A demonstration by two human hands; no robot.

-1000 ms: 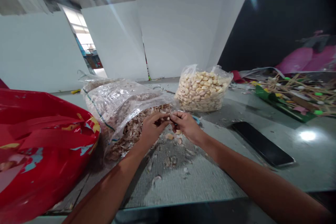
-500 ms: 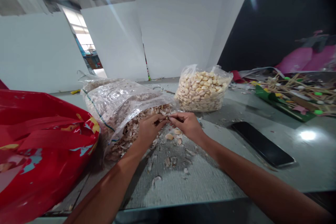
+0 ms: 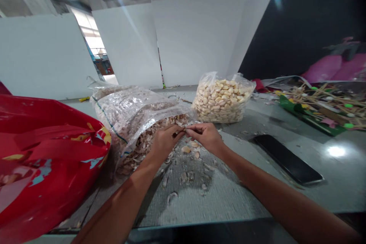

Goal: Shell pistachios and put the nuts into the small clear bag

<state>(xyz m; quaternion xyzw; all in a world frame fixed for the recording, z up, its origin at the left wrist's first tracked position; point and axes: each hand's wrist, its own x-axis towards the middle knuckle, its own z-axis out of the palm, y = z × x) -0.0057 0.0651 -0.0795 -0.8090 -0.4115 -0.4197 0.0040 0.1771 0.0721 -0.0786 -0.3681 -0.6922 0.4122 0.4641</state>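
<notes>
My left hand [image 3: 166,139] and my right hand [image 3: 206,135] meet fingertip to fingertip, both pinched around something small that I cannot make out. Left of them a clear plastic bag [image 3: 128,103] lies on its side, its mouth open and full of brownish shells [image 3: 145,137]. Just behind my right hand stands a clear bag of pale, peeled kernels [image 3: 223,99]. Below my fingertips, a few loose pale pieces [image 3: 186,149] rest on the grey table [image 3: 217,202] among scraps of shell.
A shiny red plastic bag [image 3: 54,152] bulges at the left. On the right lies a black phone [image 3: 288,159]. Behind it, sticks with coloured bits [image 3: 323,103] are heaped on green material [image 3: 303,116]. White panels [image 3: 200,42] stand at the back.
The whole view has shifted slightly. Both hands stay together in a pinch, with only small finger movements.
</notes>
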